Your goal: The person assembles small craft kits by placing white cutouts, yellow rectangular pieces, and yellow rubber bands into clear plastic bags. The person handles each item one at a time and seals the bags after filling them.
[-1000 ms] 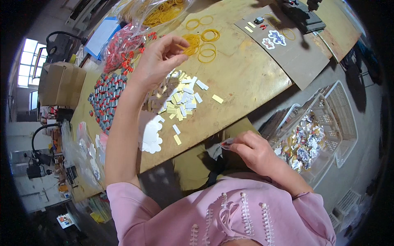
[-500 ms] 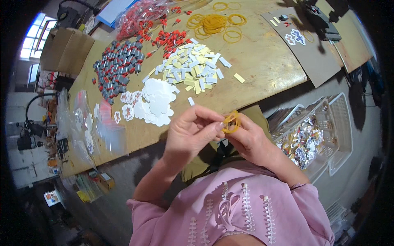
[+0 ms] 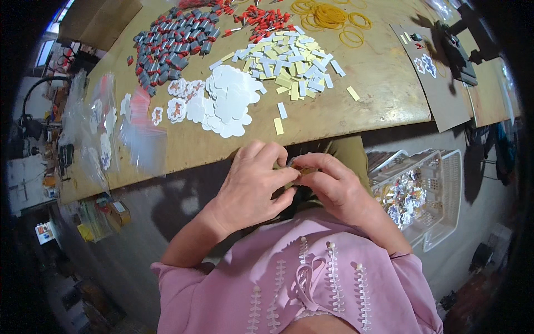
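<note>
My left hand (image 3: 253, 181) and my right hand (image 3: 339, 186) meet in front of the table edge, above my lap. Both have their fingers closed in a pinch, tips almost touching. Between them is a yellow rubber band (image 3: 301, 169), mostly covered by the fingers; whether anything else is held there is hidden. Just beyond on the table lie a single yellow foam strip (image 3: 278, 126) and a white strip (image 3: 282, 111). White cloud-shaped cutouts (image 3: 228, 103) are heaped left of them, behind my left hand.
On the table are grey-and-red parts (image 3: 172, 44), red-tipped pieces (image 3: 264, 22), yellow and white strips (image 3: 295, 61), rubber bands (image 3: 322, 14) and clear bags (image 3: 143, 139). A cardboard sheet (image 3: 434, 83) overhangs the edge. A white basket (image 3: 445, 192) with mixed pieces stands right, below table height.
The rubber band, a visible loop on my right fingers before, is now mostly hidden between both hands. My left hand has turned knuckles-up. The whole view has shifted, so the table sits higher.
</note>
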The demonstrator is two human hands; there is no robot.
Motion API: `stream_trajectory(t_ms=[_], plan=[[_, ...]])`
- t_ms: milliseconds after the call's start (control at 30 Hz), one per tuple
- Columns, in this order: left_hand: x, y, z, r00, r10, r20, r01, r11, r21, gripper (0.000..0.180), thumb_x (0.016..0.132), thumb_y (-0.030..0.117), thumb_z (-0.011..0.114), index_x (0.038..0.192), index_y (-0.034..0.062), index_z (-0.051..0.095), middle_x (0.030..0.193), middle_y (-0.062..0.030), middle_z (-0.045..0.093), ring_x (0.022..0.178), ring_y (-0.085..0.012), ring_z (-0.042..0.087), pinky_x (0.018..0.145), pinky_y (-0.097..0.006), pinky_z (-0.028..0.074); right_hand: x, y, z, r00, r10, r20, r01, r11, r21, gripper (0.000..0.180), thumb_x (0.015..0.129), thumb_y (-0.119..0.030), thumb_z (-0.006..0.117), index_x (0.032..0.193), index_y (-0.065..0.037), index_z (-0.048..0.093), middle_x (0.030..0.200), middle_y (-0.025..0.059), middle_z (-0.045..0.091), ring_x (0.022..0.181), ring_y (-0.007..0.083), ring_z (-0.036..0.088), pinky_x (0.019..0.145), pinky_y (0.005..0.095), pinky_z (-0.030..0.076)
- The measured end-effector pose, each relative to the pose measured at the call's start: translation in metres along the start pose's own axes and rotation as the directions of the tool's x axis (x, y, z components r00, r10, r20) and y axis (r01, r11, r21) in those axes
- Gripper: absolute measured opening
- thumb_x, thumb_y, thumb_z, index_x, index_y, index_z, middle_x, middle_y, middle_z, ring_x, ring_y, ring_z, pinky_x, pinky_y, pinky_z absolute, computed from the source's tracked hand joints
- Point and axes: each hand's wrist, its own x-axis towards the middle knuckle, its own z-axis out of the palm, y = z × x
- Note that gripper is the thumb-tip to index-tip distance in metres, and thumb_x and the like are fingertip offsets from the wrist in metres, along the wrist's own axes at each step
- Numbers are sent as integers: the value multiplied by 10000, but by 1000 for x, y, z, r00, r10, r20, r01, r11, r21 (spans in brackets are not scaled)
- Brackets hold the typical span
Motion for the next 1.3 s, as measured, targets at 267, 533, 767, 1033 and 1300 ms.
stream_trajectory(t_ms=[267, 533, 767, 1033, 1300], plan=[[-11, -18, 10, 991, 52, 123, -52, 999, -7, 161, 826, 178, 804, 963, 102, 769, 1103, -65, 646, 1078, -285, 617, 948, -441, 501, 5, -9, 9, 997, -42, 58, 41, 999, 20, 220, 857, 49, 736, 1068, 34, 678, 1240, 197, 683, 1127, 359, 702, 925, 397, 606], [-17, -12, 2, 997, 75, -34, -71, 992, 102, 340, 796, 192, 888, 1088, 102, 739, 1248, -73, 639, 1048, -270, 672, 925, -420, 553, 9, -9, 8, 999, -28, 33, 28, 1000, 8, 231, 847, 70, 735, 1067, 16, 688, 1209, 175, 697, 1087, 345, 714, 906, 399, 610], [-27, -13, 8, 931, -274, -239, 119, 851, -512, 395, 820, 107, 914, 1174, 51, 747, 1169, -97, 757, 1001, -228, 751, 865, -349, 600, 8, -9, 3, 1000, 11, -17, -11, 1000, 16, 240, 862, 121, 726, 1063, -1, 677, 1185, 160, 695, 1066, 331, 718, 870, 400, 613], [-28, -15, 50, 904, -317, -287, 15, 695, -719, 78, 942, -22, 780, 1019, -19, 768, 1004, -97, 775, 884, -148, 733, 786, -284, 583, 10, -15, 5, 950, 298, -94, -274, 938, 211, 207, 915, 79, 746, 1101, 11, 684, 1123, 141, 699, 1033, 257, 729, 876, 360, 599], [-29, -8, 59, 853, -448, -269, -4, 509, -861, 78, 964, -44, 740, 1035, -33, 769, 1028, -89, 778, 898, -121, 722, 778, -262, 573, -4, 7, 6, 804, 585, 105, -459, 499, 735, 89, 1067, -64, 696, 1109, 14, 685, 1012, 4, 726, 969, 72, 658, 872, 257, 541]])
